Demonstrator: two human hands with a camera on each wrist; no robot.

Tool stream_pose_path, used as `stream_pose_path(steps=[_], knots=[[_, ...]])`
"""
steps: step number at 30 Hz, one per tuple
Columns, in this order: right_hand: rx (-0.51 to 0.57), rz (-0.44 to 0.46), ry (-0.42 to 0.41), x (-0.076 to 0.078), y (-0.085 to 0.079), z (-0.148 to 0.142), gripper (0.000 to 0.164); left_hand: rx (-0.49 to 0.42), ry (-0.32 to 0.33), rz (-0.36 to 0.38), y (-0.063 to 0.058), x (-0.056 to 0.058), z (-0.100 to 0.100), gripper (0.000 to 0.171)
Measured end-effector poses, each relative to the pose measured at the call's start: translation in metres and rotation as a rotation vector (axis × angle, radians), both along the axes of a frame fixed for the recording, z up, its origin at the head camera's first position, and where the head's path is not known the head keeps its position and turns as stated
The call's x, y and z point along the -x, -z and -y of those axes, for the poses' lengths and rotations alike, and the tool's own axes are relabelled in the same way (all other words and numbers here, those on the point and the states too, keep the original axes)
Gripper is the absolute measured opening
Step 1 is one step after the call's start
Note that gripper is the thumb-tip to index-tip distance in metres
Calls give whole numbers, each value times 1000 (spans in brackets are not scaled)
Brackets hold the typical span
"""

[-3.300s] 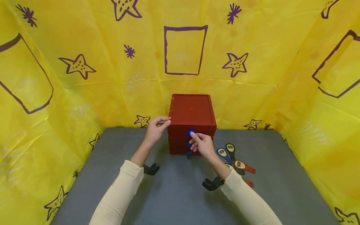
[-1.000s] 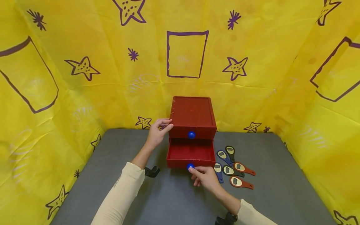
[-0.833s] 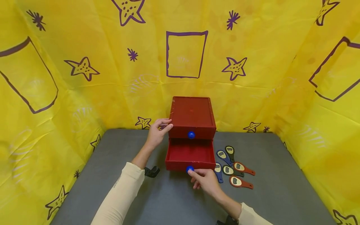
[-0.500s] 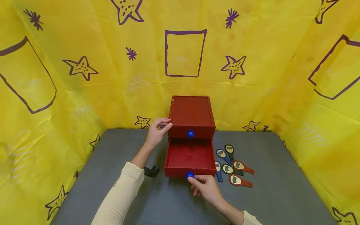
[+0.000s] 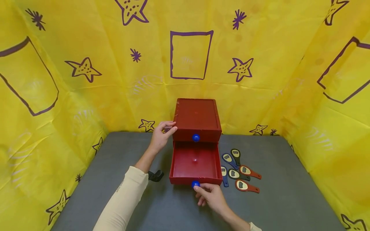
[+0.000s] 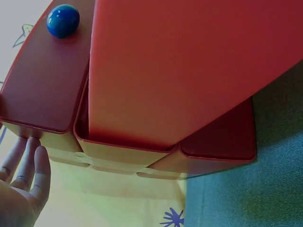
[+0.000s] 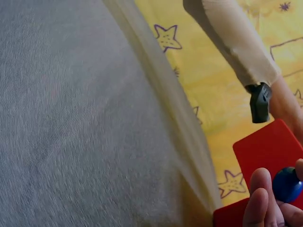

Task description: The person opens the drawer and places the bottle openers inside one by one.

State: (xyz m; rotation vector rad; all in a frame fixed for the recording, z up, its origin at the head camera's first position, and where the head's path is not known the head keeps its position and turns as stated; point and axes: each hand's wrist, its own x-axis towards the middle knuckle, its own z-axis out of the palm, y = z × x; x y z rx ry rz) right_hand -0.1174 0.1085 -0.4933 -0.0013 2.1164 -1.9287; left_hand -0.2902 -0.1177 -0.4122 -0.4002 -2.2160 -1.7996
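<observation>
A red drawer cabinet stands at the back of the grey table, its middle drawer pulled far out with a bare red floor inside. The top drawer, with its own blue knob, sits closed; in the left wrist view the bottom drawer is closed too. My right hand pinches the round blue knob of the middle drawer between thumb and fingers. With straight fingers, my left hand touches the cabinet's left side near the top front corner.
Several bottle openers lie right of the cabinet, among them a red one, a black one and a blue one. A yellow patterned cloth walls the table at the back and sides. A black wrist mount sits under the left forearm.
My right hand has gone from the top knob to the middle drawer's knob and drawn that drawer toward me, further out over the last second. The left hand has stayed at the cabinet's side.
</observation>
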Motion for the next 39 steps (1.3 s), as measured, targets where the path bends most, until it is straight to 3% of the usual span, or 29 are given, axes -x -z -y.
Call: stream_pose_path(steps=[6, 10, 15, 18, 22, 24, 30, 32, 34, 39], knots=[[144, 143, -14, 0, 0, -2, 46, -7, -5, -10, 1, 0, 0, 31], [277, 252, -27, 1, -2, -4, 41, -3, -6, -21, 2, 2, -1, 30], [301, 281, -54, 1, -3, -7, 43, -10, 0, -25, 2, 2, -1, 30], [257, 294, -90, 1, -1, -13, 49, -10, 7, -14, 2, 2, -1, 32], [168, 295, -219, 0, 3, -31, 50, -11, 7, -3, 2, 2, -1, 33], [108, 255, -314, 1, 4, -44, 48, -9, 9, 1, 0, 1, -2, 32], [-66, 85, -563, 17, -1, -103, 38, 17, 12, 5, -23, -19, -6, 31], [-120, 52, -569, 26, -8, -122, 38, 16, 8, -2, -27, -23, -6, 31], [-193, 19, -520, 35, -15, -139, 39, 13, 4, -10, -28, -23, -6, 31], [-451, -63, -287, 55, -30, -169, 41, 14, 12, -9, -28, -22, -5, 31]])
